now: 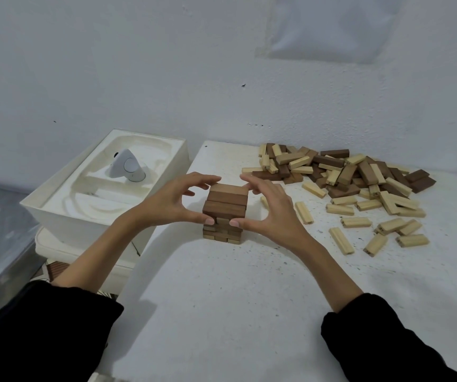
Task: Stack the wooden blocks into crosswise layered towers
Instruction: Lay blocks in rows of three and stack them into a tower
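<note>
A short tower (226, 205) of dark brown rectangular wooden blocks stands mid-way across a speckled white table (222, 299). The left hand (166, 205) and right hand (274, 210) each curl round it, thumbs on the near face, fingertips at the far top edge, pinching it square. Top-layer blocks run lengthwise left to right; the layer beneath shows its ends to the viewer. The blocks look light, stiff and smooth, and the stack looks easily toppled, so gentle pressure on opposite sides seems best.
</note>
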A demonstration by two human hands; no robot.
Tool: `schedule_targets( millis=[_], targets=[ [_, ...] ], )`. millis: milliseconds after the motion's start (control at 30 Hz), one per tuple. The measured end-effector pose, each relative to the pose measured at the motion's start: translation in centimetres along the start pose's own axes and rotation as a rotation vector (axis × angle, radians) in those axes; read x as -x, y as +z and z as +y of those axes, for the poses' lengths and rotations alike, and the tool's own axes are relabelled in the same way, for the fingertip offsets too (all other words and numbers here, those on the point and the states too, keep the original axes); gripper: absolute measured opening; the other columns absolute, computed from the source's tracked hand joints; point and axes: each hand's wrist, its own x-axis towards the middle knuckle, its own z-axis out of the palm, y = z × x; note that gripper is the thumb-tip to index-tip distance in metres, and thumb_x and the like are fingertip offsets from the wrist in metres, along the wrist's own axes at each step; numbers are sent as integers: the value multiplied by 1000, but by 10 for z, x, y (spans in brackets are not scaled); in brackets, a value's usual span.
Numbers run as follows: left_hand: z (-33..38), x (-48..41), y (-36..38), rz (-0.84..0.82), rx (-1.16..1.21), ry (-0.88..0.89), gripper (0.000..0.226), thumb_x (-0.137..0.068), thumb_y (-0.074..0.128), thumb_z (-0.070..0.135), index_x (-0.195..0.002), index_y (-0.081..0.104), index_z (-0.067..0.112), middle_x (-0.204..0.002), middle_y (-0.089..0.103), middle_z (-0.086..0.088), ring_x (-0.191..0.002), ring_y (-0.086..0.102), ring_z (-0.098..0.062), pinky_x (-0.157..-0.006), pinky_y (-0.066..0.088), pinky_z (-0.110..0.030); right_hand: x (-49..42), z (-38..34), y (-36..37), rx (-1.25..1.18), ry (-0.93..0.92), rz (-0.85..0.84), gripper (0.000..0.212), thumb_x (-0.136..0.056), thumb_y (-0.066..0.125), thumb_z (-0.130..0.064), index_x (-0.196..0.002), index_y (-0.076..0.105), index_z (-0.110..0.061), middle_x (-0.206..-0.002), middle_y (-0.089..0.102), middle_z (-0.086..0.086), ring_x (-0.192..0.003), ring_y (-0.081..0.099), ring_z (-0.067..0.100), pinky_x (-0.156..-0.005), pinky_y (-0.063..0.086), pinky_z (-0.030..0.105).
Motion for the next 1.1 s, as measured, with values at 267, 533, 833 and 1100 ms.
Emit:
schedule_targets(
  millis=[267,533,833,1100],
  targets=[
    [2,-2,4,4,54,-14,78,-58,75,53,-129,46,41,-126,54,19,-117,49,2,-95,42,-22,3,-3,-2,-52,38,-19,79,-66,81,-40,-135,42,-32,-114,44,-21,-114,40,8,-102,33,38],
    [0,-3,5,11,74,-17,86,-54,79,50,-133,44,39,-127,55,16,-120,48,1,-97,42,-22,1,0,-2,-81,66,-41,75,-64,83,-39,-130,47,-34,-114,44,-23,-112,40,3,-97,32,27],
    [-3,-6,8,-13,94,-24,87,-56,79,47,-135,43,38,-127,54,16,-119,48,1,-101,43,-27,2,0,1,-100,88,-20,73,-63,84,-36,-127,49,-32,-115,47,-13,-110,46,7,-99,39,35],
    [-3,-7,9,-14,141,-47,87,-57,80,45,-135,44,36,-124,54,15,-119,49,-2,-101,43,-28,1,0,2,-174,138,-44,81,-62,85,-36,-131,42,-37,-129,48,-4,-115,45,7,-100,39,33]
  ],
)
